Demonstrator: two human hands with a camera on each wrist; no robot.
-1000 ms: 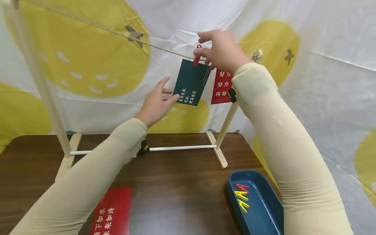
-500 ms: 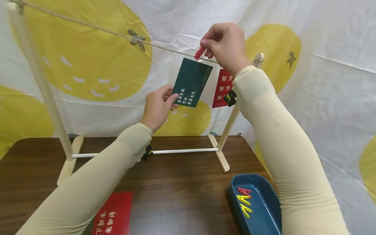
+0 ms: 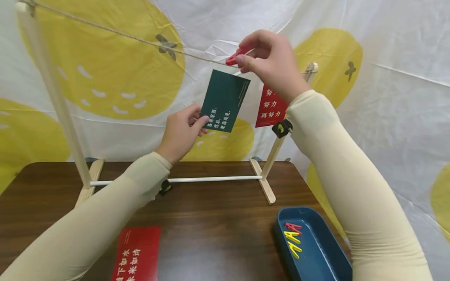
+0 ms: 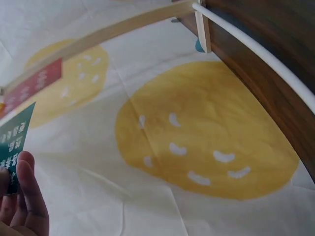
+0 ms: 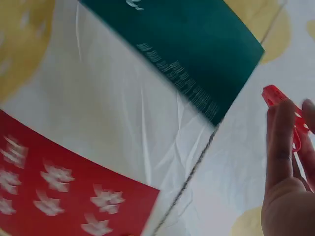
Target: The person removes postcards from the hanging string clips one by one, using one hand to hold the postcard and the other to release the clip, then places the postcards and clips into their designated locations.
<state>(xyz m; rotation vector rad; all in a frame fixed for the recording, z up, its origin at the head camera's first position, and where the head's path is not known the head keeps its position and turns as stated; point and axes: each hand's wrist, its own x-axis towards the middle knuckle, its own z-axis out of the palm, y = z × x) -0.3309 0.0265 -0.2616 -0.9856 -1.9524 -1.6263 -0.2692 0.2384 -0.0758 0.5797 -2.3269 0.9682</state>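
Observation:
Between thumb and fingers, my left hand (image 3: 183,130) pinches the lower left corner of a dark green card (image 3: 225,100) printed with white characters. The card tilts just below the sagging string (image 3: 140,39). My right hand (image 3: 272,58) pinches a red clothespin (image 3: 232,59) beside the string, above the card's top edge. In the right wrist view the clothespin (image 5: 275,96) is apart from the green card (image 5: 197,54). A red card (image 3: 270,107) hangs farther right, partly hidden behind the right hand and sleeve.
Wooden posts (image 3: 58,97) hold the string, joined low by a white rod (image 3: 214,179). Another red card (image 3: 138,253) lies on the brown table (image 3: 211,222). At right, a blue tray (image 3: 323,249) contains red and yellow clothespins (image 3: 292,238). A patterned cloth hangs behind.
My left hand has closed on the green card's corner and drawn it slightly down and left. The red clothespin has come off the card and string, held in my right hand and turned.

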